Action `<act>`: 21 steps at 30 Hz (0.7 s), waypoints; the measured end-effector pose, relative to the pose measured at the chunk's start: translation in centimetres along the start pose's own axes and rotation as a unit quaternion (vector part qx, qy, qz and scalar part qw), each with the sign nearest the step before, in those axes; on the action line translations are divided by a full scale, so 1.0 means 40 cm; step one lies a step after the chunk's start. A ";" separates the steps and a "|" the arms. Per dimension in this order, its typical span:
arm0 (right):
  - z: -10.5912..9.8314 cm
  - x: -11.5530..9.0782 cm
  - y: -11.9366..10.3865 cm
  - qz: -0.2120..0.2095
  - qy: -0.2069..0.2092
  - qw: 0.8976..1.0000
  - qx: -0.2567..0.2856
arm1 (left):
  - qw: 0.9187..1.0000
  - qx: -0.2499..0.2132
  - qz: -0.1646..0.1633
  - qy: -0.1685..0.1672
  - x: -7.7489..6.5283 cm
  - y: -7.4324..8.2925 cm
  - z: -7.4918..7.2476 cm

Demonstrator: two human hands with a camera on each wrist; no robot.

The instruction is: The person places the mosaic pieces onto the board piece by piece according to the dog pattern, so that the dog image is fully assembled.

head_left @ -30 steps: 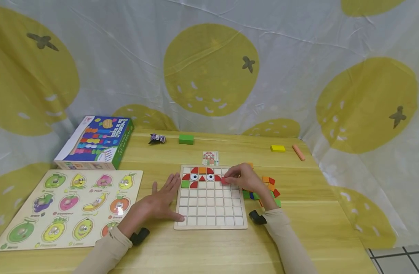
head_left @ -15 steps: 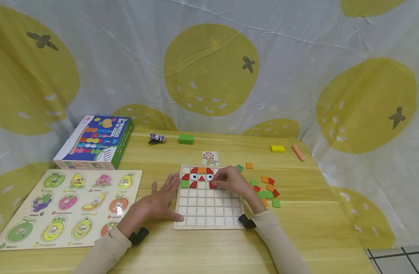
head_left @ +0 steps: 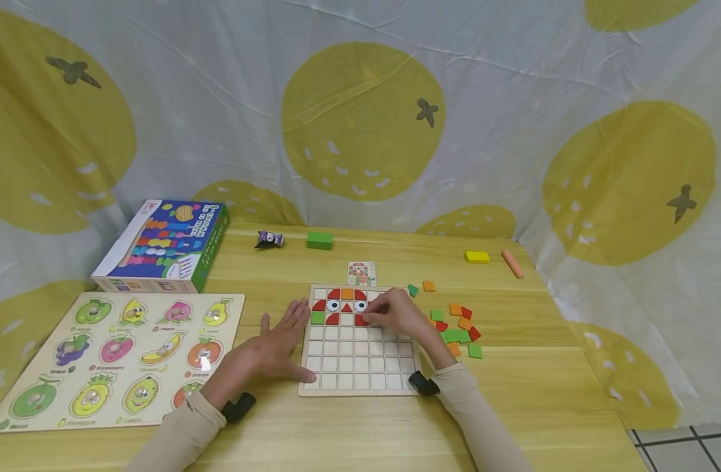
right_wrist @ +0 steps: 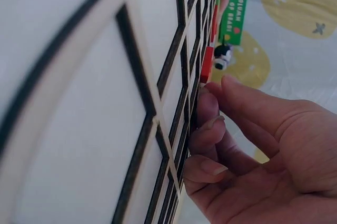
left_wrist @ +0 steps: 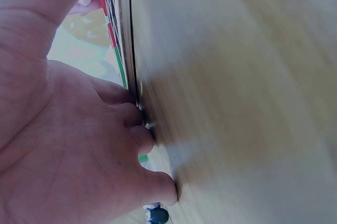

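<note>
A square wooden board (head_left: 360,364) with a grid of cells lies in the middle of the table. Red, orange and green tiles and two eye tiles fill part of its upper rows. My right hand (head_left: 398,311) pinches a red tile (head_left: 359,320) at its right side, in a third-row cell below the right eye tile. From the right wrist view, the red tile (right_wrist: 207,65) shows just past the thumb and index fingertips. My left hand (head_left: 272,354) is spread along the board's left edge, thumb near the lower corner. In the left wrist view its fingers (left_wrist: 160,187) touch the tabletop beside the board.
A small pattern card (head_left: 362,273) lies behind the board. Several loose tiles (head_left: 457,335) are scattered on its right. A fruit puzzle board (head_left: 121,360) and a toy box (head_left: 162,246) are at left. Green (head_left: 320,240) and yellow blocks (head_left: 477,257) stand farther back.
My right hand has moved left over the board with the red tile, from near the right-hand columns to the cell below the right eye tile. My left hand has stayed put.
</note>
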State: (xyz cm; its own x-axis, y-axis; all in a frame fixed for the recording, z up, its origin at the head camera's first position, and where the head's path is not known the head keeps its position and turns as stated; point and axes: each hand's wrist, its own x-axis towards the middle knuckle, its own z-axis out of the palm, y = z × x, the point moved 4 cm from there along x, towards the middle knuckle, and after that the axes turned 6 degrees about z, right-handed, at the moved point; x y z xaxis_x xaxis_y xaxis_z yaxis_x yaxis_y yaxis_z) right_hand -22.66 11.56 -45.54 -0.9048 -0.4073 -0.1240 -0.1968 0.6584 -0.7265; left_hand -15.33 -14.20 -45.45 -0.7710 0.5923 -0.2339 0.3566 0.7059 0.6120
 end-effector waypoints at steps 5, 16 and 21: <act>-0.001 -0.001 -0.003 -0.016 -0.010 1.000 -0.001 | 1.000 0.003 -0.001 -0.001 0.002 -0.001 0.000; 0.008 0.004 0.000 -0.029 -0.010 1.000 -0.008 | 1.000 0.002 -0.002 -0.001 -0.002 0.004 -0.001; 0.011 0.003 -0.002 -0.028 0.001 0.999 -0.019 | 1.000 0.001 0.001 -0.001 -0.002 0.004 -0.003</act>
State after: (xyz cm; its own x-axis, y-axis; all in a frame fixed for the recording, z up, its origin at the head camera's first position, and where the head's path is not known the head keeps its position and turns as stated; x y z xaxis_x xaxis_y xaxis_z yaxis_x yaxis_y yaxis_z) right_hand -22.58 11.16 -45.79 -0.8928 -0.4427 -0.0832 -0.2604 0.6579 -0.7066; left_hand -15.28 -14.17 -45.26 -0.7699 0.5936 -0.2343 0.3589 0.7063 0.6102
